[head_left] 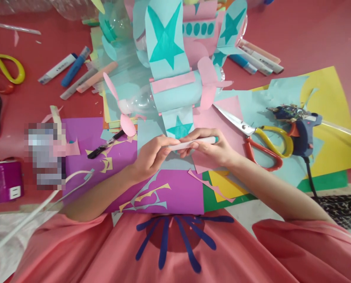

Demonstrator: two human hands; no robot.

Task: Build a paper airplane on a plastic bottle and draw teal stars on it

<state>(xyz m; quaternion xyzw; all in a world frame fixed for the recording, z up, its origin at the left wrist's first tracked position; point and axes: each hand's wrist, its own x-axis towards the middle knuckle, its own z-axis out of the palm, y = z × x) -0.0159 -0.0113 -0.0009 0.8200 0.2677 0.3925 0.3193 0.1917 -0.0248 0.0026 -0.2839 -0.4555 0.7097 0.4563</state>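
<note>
A white marker pen [203,141] with a teal end lies level between my two hands. My left hand [153,155] pinches its left end, and my right hand [215,151] has its fingers closed round the other end. Just beyond them is a toy plane made from a plastic bottle [140,98], wrapped in light blue paper [178,96]. Its wing [166,39] bears a teal star, and a pink paper propeller [127,125] sits on the bottle's neck. One star-marked wing part reaches down almost to my fingers.
Scissors [252,135] lie open-bladed to the right, beside a dark blue glue gun [303,135]. Purple card [181,192] with paper scraps is near me. A black pen [104,146], a blurred-out object [47,153], a purple power strip [6,181] and several markers [75,67] are leftward.
</note>
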